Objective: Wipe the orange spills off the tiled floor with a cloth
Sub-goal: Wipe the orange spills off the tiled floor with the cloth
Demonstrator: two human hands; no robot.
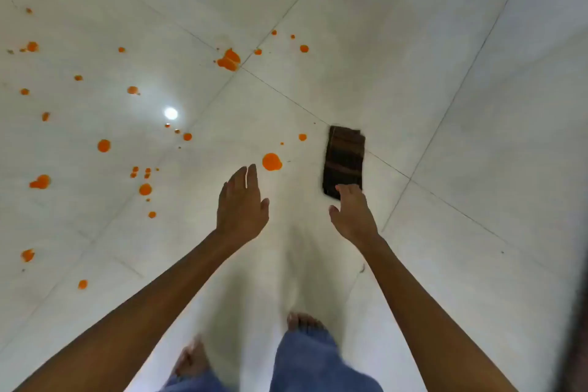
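A dark brown folded cloth (344, 160) lies flat on the white tiled floor (461, 105), right of centre. My right hand (353, 213) reaches toward its near end, fingers spread, fingertips over the cloth's near edge; I cannot tell if they touch it. My left hand (243, 200) is stretched out beside it, fingers apart and holding nothing, just short of a large round orange spill (271, 162). Several orange drops and blotches are scattered over the left half of the floor, the biggest blotch (229, 60) at a tile joint farther away.
My bare feet (304, 321) and blue jeans legs (313, 363) stand at the bottom of the view. A ceiling light reflects on the tiles (171, 113). A dark edge (580, 344) shows at the far lower right.
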